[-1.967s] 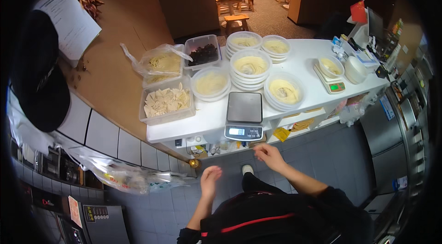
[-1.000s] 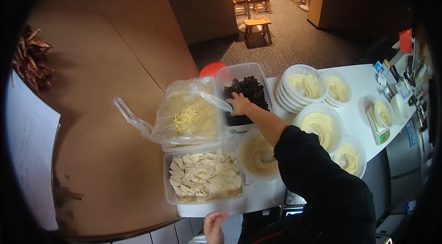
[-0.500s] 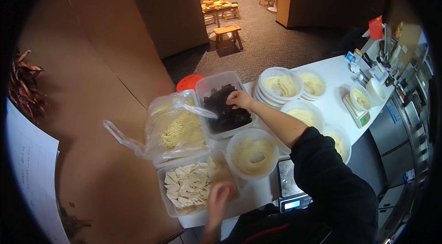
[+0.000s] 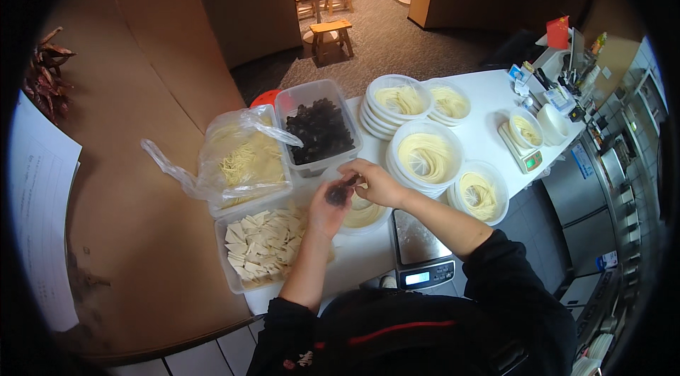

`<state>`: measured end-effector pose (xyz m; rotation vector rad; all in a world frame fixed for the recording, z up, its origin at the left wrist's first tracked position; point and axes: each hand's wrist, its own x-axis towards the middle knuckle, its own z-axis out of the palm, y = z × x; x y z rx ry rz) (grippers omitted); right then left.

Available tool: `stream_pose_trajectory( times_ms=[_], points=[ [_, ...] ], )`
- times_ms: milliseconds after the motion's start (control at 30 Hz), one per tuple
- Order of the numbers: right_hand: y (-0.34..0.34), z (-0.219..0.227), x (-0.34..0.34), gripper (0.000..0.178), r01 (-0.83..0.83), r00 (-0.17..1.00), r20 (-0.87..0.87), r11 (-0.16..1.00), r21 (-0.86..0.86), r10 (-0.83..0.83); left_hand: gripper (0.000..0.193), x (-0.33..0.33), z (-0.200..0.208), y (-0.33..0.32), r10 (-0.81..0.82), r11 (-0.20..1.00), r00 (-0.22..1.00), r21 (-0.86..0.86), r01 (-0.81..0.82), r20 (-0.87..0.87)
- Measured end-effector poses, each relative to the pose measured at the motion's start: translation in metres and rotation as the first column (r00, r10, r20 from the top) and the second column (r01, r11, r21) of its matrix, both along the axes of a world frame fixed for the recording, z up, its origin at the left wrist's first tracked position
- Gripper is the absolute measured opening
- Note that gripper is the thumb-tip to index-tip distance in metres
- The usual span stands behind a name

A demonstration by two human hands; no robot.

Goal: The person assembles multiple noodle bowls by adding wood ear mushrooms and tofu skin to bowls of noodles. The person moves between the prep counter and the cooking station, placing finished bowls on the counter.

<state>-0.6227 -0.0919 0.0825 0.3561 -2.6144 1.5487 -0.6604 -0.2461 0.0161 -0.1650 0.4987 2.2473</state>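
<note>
Over a round tub of noodles, my two hands meet. My left hand has its palm turned up, cupped round a small clump of dark wood ear mushroom. My right hand pinches the upper end of that clump between thumb and fingers. Just beyond them stands a clear rectangular bin heaped with more black wood ear mushroom. Left of my left wrist, a second bin holds pale, flat tofu-like slices. The hands hide part of the noodle tub.
A plastic bag with yellow shreds lies in a bin at the left. Stacked noodle tubs fill the table's middle right. A scale sits by the near edge; a smaller scale carries a tub farther right. A brown wall borders the left.
My right hand has left the mushroom bin and come nearer, bringing mushroom to my left hand. My left hand has risen from beside the pale slices to meet it. The view has shifted.
</note>
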Motion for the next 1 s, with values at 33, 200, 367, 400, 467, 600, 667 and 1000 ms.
stream_pose_trajectory(
  times_ms=[33,200,367,400,467,600,667,1000],
  points=[
    [0.003,0.0,0.003,0.047,-0.026,0.997,-0.067,1.0,0.009,0.026,0.03,0.003,0.0,0.002,-0.014,1.0,1.0,-0.016,0.015,0.015],
    [0.006,-0.002,0.016,0.042,-0.033,0.966,-0.247,0.987,0.156,0.072,0.022,0.021,0.011,0.009,-0.043,0.985,0.989,-0.173,0.019,-0.138],
    [0.002,-0.016,0.015,0.039,-0.034,0.996,-0.084,0.963,-0.269,0.012,0.017,0.029,0.015,0.016,-0.003,0.97,0.96,-0.233,-0.065,-0.281],
    [0.002,-0.02,0.013,0.038,0.018,1.0,0.028,0.92,-0.392,-0.007,0.017,0.029,0.013,0.017,0.013,0.973,0.959,-0.219,-0.078,-0.283],
    [0.003,-0.026,0.01,0.037,0.027,0.999,-0.03,0.899,-0.437,-0.045,0.017,0.028,0.007,0.018,0.047,0.982,0.967,-0.164,-0.09,-0.249],
    [0.01,-0.028,0.007,0.034,0.048,0.998,0.0,0.817,-0.575,-0.058,0.016,0.025,-0.001,0.014,0.096,0.995,0.995,0.039,-0.095,-0.025],
    [0.014,-0.026,0.006,0.034,0.03,0.996,0.076,0.667,-0.745,0.041,0.014,0.026,-0.002,0.013,0.109,0.992,0.992,0.062,-0.113,0.069],
    [0.014,-0.032,0.005,0.043,-0.025,0.968,0.174,0.762,-0.647,0.179,0.016,0.03,0.0,0.021,0.082,0.973,0.978,-0.199,-0.12,-0.191]
  ],
)
